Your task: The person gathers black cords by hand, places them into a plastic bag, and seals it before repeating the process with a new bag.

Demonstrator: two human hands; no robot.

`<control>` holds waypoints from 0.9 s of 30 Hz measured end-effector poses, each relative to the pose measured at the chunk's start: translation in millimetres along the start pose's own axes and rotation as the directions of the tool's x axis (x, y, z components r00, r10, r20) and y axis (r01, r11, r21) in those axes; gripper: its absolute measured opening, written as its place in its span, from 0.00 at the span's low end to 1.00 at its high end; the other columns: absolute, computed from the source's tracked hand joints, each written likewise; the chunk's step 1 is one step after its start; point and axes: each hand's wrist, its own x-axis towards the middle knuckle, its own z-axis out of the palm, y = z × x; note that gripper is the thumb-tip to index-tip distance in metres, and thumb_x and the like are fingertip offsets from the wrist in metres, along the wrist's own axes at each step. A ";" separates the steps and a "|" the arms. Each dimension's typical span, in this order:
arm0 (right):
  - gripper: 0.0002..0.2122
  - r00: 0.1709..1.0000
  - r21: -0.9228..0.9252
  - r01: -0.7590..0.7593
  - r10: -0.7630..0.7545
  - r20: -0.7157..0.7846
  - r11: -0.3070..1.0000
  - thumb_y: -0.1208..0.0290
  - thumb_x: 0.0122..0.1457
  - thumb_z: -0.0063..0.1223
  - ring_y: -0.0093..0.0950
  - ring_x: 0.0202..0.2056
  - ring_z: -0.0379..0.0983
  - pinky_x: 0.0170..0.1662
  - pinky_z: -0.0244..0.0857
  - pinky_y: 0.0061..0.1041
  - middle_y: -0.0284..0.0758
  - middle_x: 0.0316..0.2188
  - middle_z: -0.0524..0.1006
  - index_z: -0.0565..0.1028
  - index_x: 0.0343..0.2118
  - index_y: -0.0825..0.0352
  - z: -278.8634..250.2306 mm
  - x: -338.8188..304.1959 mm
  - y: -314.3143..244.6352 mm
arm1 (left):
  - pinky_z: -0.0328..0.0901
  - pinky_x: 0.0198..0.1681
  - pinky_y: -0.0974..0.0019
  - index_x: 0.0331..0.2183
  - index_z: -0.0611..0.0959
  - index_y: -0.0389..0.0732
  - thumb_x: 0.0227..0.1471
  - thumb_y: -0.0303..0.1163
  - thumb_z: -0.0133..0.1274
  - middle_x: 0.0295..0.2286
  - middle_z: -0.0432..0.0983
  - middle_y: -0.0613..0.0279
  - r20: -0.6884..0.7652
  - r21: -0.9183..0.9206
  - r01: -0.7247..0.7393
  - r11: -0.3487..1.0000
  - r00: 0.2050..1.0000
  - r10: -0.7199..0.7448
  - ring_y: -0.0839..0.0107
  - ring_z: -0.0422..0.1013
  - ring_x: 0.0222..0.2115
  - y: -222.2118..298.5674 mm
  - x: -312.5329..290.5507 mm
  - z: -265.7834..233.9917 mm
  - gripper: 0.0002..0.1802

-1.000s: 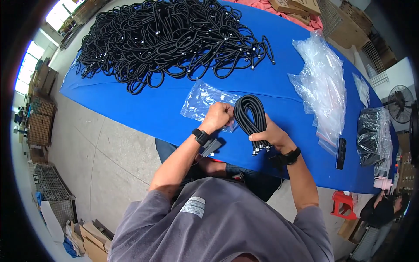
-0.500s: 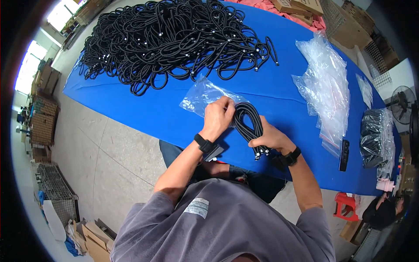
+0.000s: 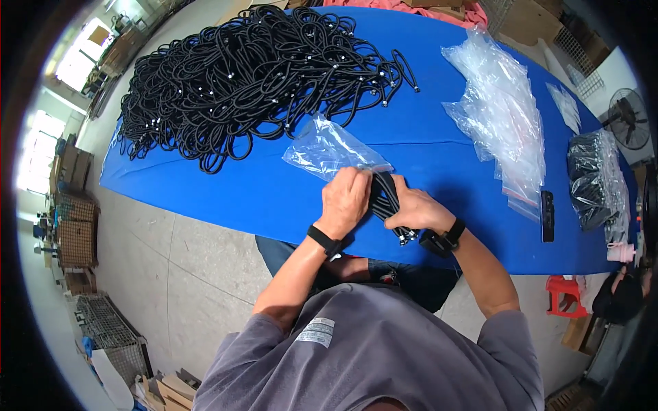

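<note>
Since a second ago, both hands' grips closed together: left hand [image 3: 346, 200] and right hand [image 3: 418, 209] squeezed the coiled black rubber cable bundle [image 3: 384, 195] narrow, beside the clear plastic bag [image 3: 327, 147] just beyond on the blue bench [image 3: 226, 192], seemingly readying it for bagging.

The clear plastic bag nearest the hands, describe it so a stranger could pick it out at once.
On the blue table, below the big heap of black cables, one clear plastic bag lies crumpled. The left hand touches its near edge. It lies alone, apart from the pile of bags at the right.

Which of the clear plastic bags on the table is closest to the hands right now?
The single clear bag lying flat just beyond the left hand, which touches its near edge. The other bags sit in a heap off to the right, well apart from both hands.
</note>
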 end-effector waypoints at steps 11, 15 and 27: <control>0.54 0.990 0.240 0.014 0.019 -0.138 0.971 0.62 0.40 0.72 0.45 0.52 0.74 0.56 0.66 0.33 0.55 0.48 0.75 0.48 0.66 0.78 3.6 2.2 5.4 | 0.68 0.30 0.58 0.35 0.80 0.41 0.54 0.27 0.61 0.31 0.75 0.59 0.093 -0.199 0.155 0.968 0.986 -0.139 0.59 0.74 0.27 14.6 -21.6 -0.4 0.07; 0.54 0.967 0.325 0.156 -0.077 -0.242 0.933 0.62 0.41 0.74 0.42 0.57 0.69 0.61 0.62 0.32 0.52 0.54 0.71 0.48 0.66 0.77 -4.1 -1.1 7.5 | 0.71 0.38 0.60 0.47 0.77 0.38 0.57 0.34 0.62 0.43 0.77 0.61 0.405 -0.496 0.758 0.425 0.634 -0.659 0.68 0.75 0.41 -14.6 -25.8 -22.6 0.19; 0.49 0.972 0.293 0.109 -0.039 -0.232 0.950 0.58 0.48 0.73 0.41 0.59 0.67 0.60 0.62 0.33 0.53 0.60 0.64 0.52 0.65 0.75 -13.6 5.3 -20.0 | 0.72 0.48 0.62 0.60 0.69 0.40 0.61 0.43 0.59 0.48 0.77 0.60 0.600 -0.798 0.503 -0.332 0.619 -0.506 0.69 0.73 0.49 19.3 -2.0 24.2 0.32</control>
